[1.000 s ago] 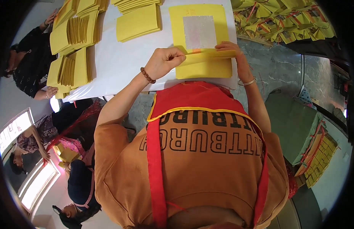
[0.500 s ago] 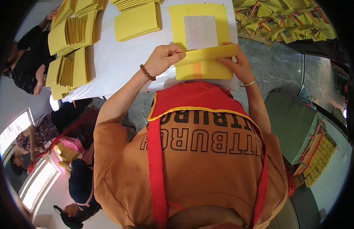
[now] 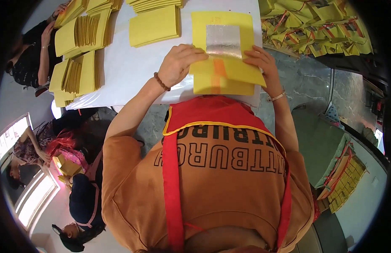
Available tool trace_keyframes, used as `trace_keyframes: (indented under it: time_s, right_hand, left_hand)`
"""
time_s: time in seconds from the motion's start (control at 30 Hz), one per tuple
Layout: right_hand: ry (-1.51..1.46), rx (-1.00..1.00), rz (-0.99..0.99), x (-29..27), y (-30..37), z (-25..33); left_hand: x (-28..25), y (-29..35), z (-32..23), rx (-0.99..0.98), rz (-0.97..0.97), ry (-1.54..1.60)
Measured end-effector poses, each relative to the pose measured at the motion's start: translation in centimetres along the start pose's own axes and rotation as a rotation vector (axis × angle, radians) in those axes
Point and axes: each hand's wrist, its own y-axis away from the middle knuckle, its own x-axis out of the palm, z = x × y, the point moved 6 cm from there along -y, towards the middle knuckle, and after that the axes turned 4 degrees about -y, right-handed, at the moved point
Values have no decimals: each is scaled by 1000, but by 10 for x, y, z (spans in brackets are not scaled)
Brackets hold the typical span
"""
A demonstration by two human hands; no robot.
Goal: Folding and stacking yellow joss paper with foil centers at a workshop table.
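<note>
A yellow paper sheet [image 3: 241,72] with a silver foil patch [image 3: 223,36] and an orange stripe [image 3: 219,67] lies near the table's front right corner. Its near part is bent up off more yellow paper [image 3: 241,89] underneath, and the foil creases along the bend. My left hand [image 3: 178,63] grips the sheet's left edge, fingers together on top. At the right edge my right hand [image 3: 265,65] holds the paper, its fingers over the top and its thumb hidden beneath.
Folded yellow paper stacks [image 3: 155,27] and fanned bundles [image 3: 88,31] stand on the white-covered table [image 3: 132,71]. Yellow bundles with red ties [image 3: 317,29] lie at the far right. A green-covered block [image 3: 319,143] is at the right. Other people [image 3: 31,63] work at the left.
The narrow curled strip of paper between my hands has opened into a broader flap lowered toward me. My right fingers have come over its top, and my left fingers have straightened.
</note>
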Motion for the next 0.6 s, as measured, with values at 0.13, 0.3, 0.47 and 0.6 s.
trace_keyframes:
  time_s: [0.13,0.3,0.47,0.6]
  right_hand:
    - [145,-93,150,-9,10,30]
    - [-100,-69,229,0,33,53]
    - [-253,204,127,3,31,42]
    - [-359,584,10,10,27,27]
  left_hand:
    - [-10,12,-21,78,1,-164]
    - [-8,31,-44,-6,60,-17]
    - [1,32,-30,-320,116,103]
    - [23,36,-4,-861,68,543]
